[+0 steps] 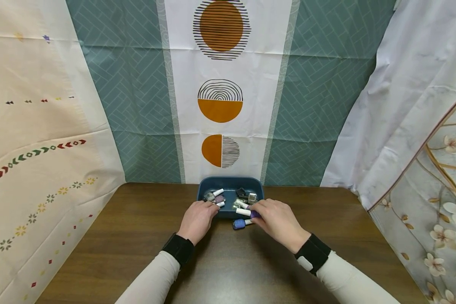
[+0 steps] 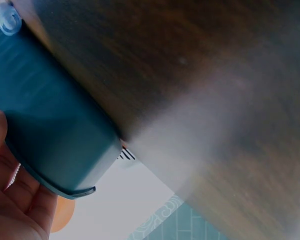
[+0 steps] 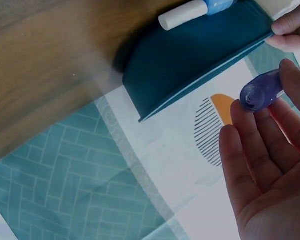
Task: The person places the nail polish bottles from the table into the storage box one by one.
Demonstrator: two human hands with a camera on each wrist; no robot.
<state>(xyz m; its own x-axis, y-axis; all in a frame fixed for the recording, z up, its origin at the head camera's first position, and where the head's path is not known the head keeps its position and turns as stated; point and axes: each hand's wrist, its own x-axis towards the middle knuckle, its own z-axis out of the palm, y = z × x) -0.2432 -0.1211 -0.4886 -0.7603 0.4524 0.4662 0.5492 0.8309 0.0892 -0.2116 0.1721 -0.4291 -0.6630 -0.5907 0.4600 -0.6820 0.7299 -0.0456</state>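
A dark blue plastic bin (image 1: 229, 184) stands at the table's back edge with several nail polish bottles inside. My left hand (image 1: 199, 221) grips the bin's front left rim, thumb outside and fingers over the edge. My right hand (image 1: 276, 219) pinches a purple nail polish bottle (image 3: 260, 92) with a white cap (image 1: 243, 211), held above the bin's front right rim. Just in front of the bin, a blue nail polish bottle (image 1: 239, 224) with a white cap lies on its side on the table. In the left wrist view, the bin's outer wall (image 2: 65, 120) fills the left side.
Inside the bin, a mauve bottle (image 1: 219, 199) lies at the left among others, and a silvery-capped bottle (image 1: 252, 197) at the right. The brown wooden table (image 1: 144, 228) spreads on both sides. Behind it hangs a patterned cloth (image 1: 224, 67).
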